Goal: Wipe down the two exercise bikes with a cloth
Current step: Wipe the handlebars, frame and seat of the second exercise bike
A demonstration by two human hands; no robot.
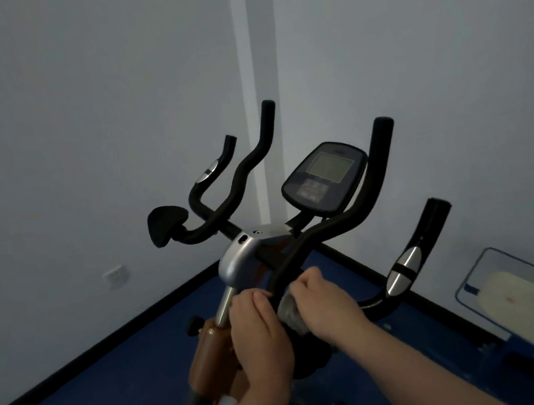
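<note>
Corner: cloth point(290, 311) in right hand point(322, 301)

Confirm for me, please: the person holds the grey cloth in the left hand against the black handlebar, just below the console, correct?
Not quite: the head view shows the grey cloth gripped in the right hand, not the left. The left hand rests beside it. The rest stands: cloth against the black handlebar, below the console.

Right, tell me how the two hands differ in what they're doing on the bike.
The right hand grips a grey cloth against the black handlebar; the left hand holds no cloth that shows, its fingers curled by the bar next to the silver post. The right hand sits slightly higher, the left lower and nearer the brown frame. Both are bare and close together at the bar's lower end.
</note>
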